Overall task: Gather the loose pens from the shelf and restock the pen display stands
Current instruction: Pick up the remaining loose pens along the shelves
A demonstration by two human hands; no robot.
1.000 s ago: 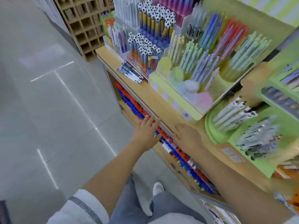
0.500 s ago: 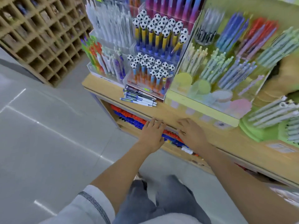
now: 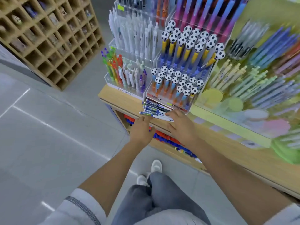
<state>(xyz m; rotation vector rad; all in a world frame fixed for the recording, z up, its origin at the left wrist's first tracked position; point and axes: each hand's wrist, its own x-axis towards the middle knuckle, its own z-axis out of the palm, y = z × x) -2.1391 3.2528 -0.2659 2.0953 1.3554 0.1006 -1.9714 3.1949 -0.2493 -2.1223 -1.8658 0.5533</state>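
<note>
Several loose blue-and-white pens (image 3: pixel 153 110) lie in a small pile on the wooden shelf (image 3: pixel 113 96), right in front of the clear display stand of football-topped pens (image 3: pixel 175 82). My left hand (image 3: pixel 142 130) hovers at the shelf's front edge, fingers spread, its fingertips touching the nearest pen. My right hand (image 3: pixel 181 125) rests palm down beside it, fingers apart and lying over the right ends of the pens. Neither hand has closed around a pen.
A clear stand of white pens (image 3: pixel 134 38) and one of colourful character pens (image 3: pixel 123 73) stand to the left. A pastel cardboard display (image 3: pixel 230 124) fills the right. Red and blue pens (image 3: pixel 164 138) line the lower shelf. A wooden cubby rack (image 3: pixel 48 38) stands across the aisle.
Both hands have moved left along the shelf edge and forward, reaching the loose pen pile. My view has swung left with them.
</note>
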